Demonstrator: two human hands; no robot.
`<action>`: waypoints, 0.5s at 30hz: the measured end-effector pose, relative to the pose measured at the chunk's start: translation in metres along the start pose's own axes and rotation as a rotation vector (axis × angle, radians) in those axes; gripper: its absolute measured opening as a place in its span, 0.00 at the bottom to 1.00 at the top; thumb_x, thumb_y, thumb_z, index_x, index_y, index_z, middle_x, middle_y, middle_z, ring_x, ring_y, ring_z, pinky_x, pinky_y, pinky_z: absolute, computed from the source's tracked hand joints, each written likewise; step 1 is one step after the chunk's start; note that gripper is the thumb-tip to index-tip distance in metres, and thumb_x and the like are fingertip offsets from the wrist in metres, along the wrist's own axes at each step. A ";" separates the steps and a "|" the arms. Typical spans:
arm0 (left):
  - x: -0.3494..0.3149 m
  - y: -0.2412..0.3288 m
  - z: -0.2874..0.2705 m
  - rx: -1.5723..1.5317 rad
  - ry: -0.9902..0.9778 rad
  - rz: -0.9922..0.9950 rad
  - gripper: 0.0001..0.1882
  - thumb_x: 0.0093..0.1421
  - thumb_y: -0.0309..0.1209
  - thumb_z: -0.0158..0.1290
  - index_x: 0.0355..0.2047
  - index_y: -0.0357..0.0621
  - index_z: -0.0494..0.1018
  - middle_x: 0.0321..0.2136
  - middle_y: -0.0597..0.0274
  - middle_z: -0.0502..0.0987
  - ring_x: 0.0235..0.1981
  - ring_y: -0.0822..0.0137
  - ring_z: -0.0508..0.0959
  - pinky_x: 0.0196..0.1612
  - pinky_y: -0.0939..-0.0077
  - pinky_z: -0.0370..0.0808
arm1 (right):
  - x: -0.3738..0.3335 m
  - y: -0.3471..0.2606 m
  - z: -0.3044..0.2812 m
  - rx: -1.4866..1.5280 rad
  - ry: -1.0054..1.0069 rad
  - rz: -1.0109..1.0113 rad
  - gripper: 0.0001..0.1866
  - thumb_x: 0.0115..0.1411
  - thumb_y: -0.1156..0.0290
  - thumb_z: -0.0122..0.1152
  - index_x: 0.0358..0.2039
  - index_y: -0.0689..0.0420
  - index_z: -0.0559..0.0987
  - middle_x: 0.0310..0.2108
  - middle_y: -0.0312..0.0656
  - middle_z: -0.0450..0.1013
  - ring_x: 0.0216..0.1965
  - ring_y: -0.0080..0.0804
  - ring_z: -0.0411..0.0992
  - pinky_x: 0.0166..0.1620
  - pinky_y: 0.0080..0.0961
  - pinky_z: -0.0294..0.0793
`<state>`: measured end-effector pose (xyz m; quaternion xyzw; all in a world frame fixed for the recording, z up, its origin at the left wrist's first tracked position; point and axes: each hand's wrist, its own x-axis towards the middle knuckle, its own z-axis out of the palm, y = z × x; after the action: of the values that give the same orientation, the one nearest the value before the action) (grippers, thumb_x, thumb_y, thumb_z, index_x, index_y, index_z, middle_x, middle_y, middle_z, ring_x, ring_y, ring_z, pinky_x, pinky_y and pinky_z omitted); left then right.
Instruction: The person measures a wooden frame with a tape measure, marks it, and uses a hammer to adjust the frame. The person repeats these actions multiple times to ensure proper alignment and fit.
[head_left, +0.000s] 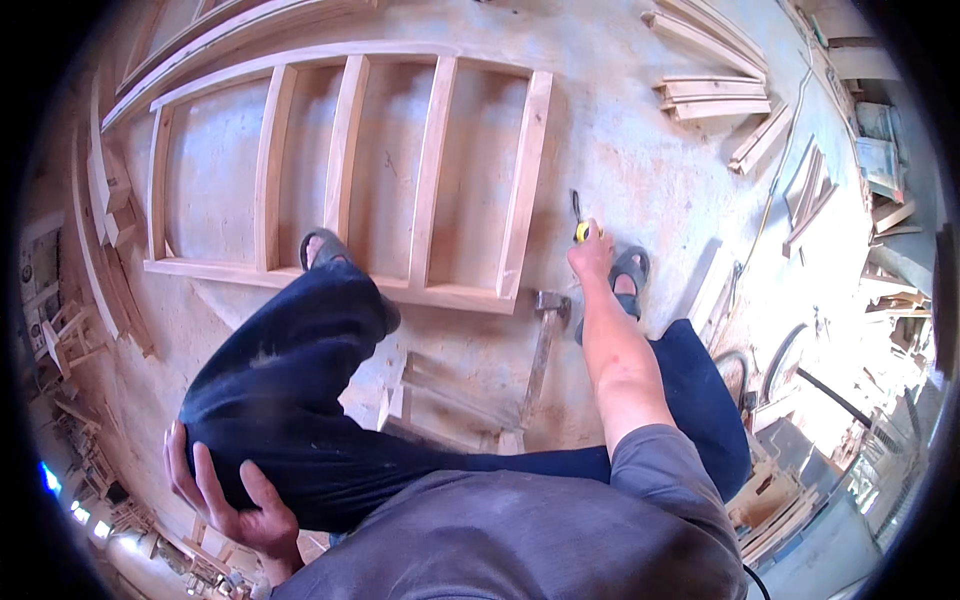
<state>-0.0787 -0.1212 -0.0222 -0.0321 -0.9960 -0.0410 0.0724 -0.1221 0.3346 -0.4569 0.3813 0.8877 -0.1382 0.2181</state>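
My right arm reaches down to the floor, and my right hand is closed around a yellow tape measure. A thin dark strap or tool extends just beyond it; I cannot tell which. Spread over my bent left knee is my left hand, fingers apart and holding nothing. A ladder-like wooden frame with several crosspieces lies flat on the floor ahead, left of the tape measure. My left sandalled foot rests at its near rail. Between my legs is a hammer with a wooden handle.
Short wooden pieces lie in bundles at the far right. Long timbers lie beyond the frame. A small wooden stool or frame sits below me. A cable runs along the right, near piled scrap wood.
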 end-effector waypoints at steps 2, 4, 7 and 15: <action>0.005 0.005 0.003 0.010 0.001 -0.015 0.25 0.63 0.31 0.50 0.61 0.42 0.68 0.63 0.44 0.66 0.65 0.43 0.63 0.69 0.48 0.54 | 0.020 0.000 0.002 -0.062 -0.084 0.035 0.35 0.54 0.70 0.58 0.65 0.47 0.65 0.59 0.62 0.60 0.61 0.61 0.63 0.59 0.50 0.68; 0.007 0.007 0.003 0.033 0.000 -0.028 0.25 0.63 0.31 0.50 0.61 0.43 0.68 0.63 0.44 0.66 0.65 0.43 0.64 0.69 0.47 0.54 | 0.023 0.003 0.008 -0.061 -0.090 0.003 0.33 0.54 0.68 0.59 0.63 0.49 0.66 0.56 0.61 0.65 0.55 0.63 0.68 0.57 0.49 0.71; 0.014 0.011 0.003 0.003 0.012 -0.026 0.25 0.63 0.30 0.50 0.60 0.42 0.68 0.63 0.45 0.67 0.64 0.43 0.64 0.68 0.48 0.55 | 0.021 0.006 0.015 -0.043 -0.115 0.029 0.30 0.53 0.65 0.61 0.59 0.51 0.68 0.48 0.57 0.71 0.48 0.59 0.73 0.52 0.47 0.74; 0.020 -0.002 -0.010 -0.113 0.157 -0.043 0.22 0.45 0.28 0.59 0.43 0.35 0.77 0.53 0.40 0.73 0.56 0.38 0.71 0.60 0.48 0.65 | -0.059 -0.047 -0.026 1.547 -0.802 0.055 0.16 0.60 0.68 0.60 0.48 0.53 0.71 0.39 0.46 0.77 0.35 0.42 0.77 0.29 0.32 0.74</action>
<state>-0.0971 -0.1228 -0.0097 -0.0112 -0.9839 -0.1012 0.1472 -0.1279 0.2775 -0.4018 0.3665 0.3914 -0.8207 0.1971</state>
